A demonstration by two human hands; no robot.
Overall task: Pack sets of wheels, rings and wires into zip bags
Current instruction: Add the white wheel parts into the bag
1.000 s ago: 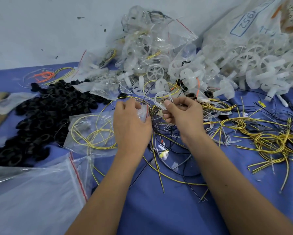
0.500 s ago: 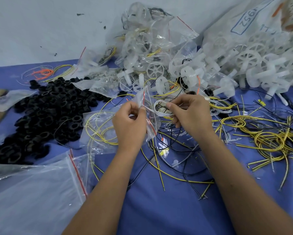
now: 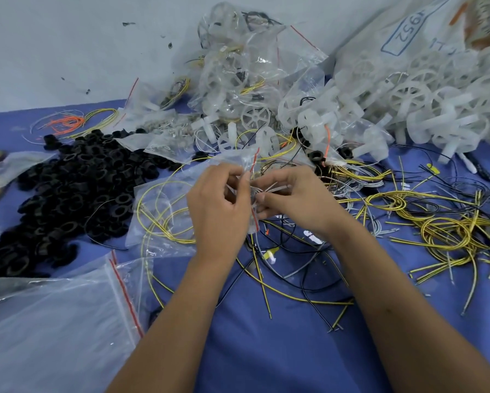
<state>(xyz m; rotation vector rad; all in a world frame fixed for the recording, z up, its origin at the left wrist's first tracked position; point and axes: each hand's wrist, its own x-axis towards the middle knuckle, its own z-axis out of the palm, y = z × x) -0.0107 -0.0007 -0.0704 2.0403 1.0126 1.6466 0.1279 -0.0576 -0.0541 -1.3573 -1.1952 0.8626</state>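
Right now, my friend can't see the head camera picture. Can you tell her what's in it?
Two hands meet over a blue table: the left hand holds a small zip bag open while the right hand pushes a bundle of white wires in. Black rings are piled left, white wheels right, yellow wires scattered.

glossy clear plastic zip bag [image 3: 158,222], matt blue cloth [image 3: 266,350]

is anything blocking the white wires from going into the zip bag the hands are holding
Nothing visible does. The left hand pinches the small zip bag at its red-striped mouth, and the right hand holds the coiled white wires right against that opening. How far the mouth is open cannot be told.
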